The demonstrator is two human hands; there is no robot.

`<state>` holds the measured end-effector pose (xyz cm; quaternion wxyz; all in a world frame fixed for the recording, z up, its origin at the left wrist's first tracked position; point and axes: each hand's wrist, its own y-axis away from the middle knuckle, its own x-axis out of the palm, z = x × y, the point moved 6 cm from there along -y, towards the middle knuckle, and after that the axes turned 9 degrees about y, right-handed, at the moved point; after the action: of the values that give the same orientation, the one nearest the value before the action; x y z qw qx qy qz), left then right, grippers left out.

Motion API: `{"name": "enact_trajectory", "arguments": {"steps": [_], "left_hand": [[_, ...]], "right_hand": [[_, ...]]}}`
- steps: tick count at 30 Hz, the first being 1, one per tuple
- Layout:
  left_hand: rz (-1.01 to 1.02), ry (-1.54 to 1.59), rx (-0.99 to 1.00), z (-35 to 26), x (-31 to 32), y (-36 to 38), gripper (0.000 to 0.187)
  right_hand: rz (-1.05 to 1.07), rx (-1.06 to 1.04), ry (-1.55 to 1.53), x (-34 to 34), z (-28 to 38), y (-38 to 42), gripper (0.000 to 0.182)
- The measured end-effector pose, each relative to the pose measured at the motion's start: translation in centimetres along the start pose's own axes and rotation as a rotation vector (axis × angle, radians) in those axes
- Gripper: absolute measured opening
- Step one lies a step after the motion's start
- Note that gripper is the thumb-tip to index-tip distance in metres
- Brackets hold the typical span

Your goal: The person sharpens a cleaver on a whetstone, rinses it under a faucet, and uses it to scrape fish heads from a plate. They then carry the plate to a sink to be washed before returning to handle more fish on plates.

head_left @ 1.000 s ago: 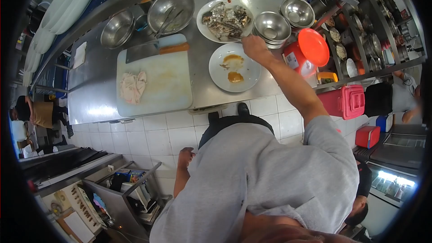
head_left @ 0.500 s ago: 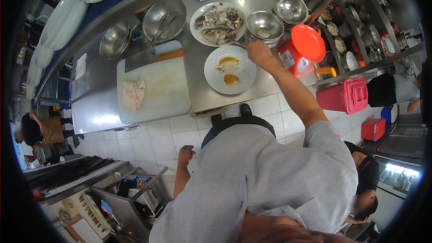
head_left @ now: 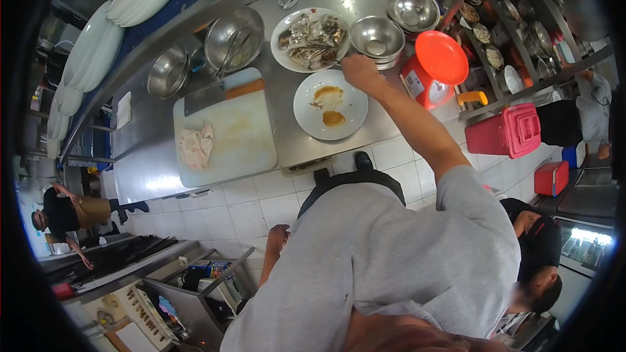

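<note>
My right hand is closed around the handle of a thin metal utensil. Its far end reaches the near edge of an oval white plate heaped with dark, silvery fish-like scraps; whether it is a spoon or a fork is hidden. Just below that hand sits a round white plate with two patches of brown sauce. Low at my left side hangs my left hand, its fingers loosely bent and apart, with nothing visible in it.
A cutting board carries a cleaver and pale meat. Metal bowls are stacked beside a red scale. A mixing bowl holds utensils. One person stands far left; another is behind at right.
My right hand has shifted slightly left with the utensil, still at the oval plate. My left hand sits a little lower in view. The person at far left has moved.
</note>
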<state>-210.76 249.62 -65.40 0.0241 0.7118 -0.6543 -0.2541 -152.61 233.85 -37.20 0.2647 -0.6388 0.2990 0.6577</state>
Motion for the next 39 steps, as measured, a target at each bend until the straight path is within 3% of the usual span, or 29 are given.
{"name": "enact_trajectory", "arguments": {"steps": [6, 9, 11, 15, 17, 18, 20, 24, 26, 28, 29, 32, 34, 35, 39], "left_hand": [[-0.028, -0.010, 0.042, -0.2, -0.2, 0.3, 0.030], [-0.018, 0.015, -0.127, 1.0, -0.2, 0.4, 0.031], [-0.017, 0.029, 0.004, 0.2, -0.2, 0.3, 0.031], [-0.039, 0.039, -0.010, -1.3, 0.1, 0.2, 0.030], [-0.081, 0.106, -0.630, 1.0, 0.2, 0.7, 0.027], [-0.078, 0.099, -0.632, 0.9, 0.0, 0.8, 0.027], [-0.004, 0.058, -0.336, -0.9, -0.2, 0.3, 0.025], [0.050, -0.001, -0.119, -3.5, -0.8, -2.4, 0.025], [0.054, -0.389, 0.411, -11.0, -1.5, -5.2, 0.026], [-0.038, 0.283, -0.576, -15.5, -2.1, -7.8, 0.028], [-0.064, 0.313, -0.552, -17.7, -2.4, -9.3, 0.030], [-0.192, 0.481, -0.376, -25.4, -2.9, -13.6, 0.030], [-0.274, 0.691, -0.255, -28.1, -3.1, -16.2, 0.038], [-0.283, 0.759, -0.253, -29.0, -2.9, -17.5, 0.042], [-0.246, 0.926, -0.281, -31.4, -2.1, -23.0, 0.052]], "right_hand": [[-0.042, 0.020, -0.009, -0.2, -1.1, 0.1, 0.021], [-0.048, 0.007, -0.022, 0.2, -2.4, 0.8, 0.017], [-0.021, -0.001, -0.026, 0.2, -2.9, 2.4, 0.016], [-0.022, 0.016, -0.107, 0.0, -3.1, 6.9, 0.020], [-0.059, 0.088, -0.375, -0.5, -3.0, 9.5, 0.023], [-0.059, 0.093, -0.381, -0.1, -2.9, 10.3, 0.023], [-0.071, 0.128, -0.458, 0.4, -2.7, 11.6, 0.026], [-0.243, 0.113, -0.570, -1.2, -2.1, 14.6, 0.029], [-0.296, 0.083, -0.600, -1.5, -1.6, 15.5, 0.040], [-0.213, 0.062, -0.449, 2.8, -2.5, 15.6, 0.043], [-0.135, 0.042, -0.299, 4.7, -2.6, 15.7, 0.047], [-0.261, -0.002, -0.363, 2.8, -2.6, 16.4, 0.045], [-0.171, 0.011, -0.353, 3.8, -2.7, 16.3, 0.045], [-0.103, 0.034, -0.335, 4.3, -3.0, 16.1, 0.045], [-0.214, 0.078, -0.453, 1.9, -4.0, 15.7, 0.038]]}}
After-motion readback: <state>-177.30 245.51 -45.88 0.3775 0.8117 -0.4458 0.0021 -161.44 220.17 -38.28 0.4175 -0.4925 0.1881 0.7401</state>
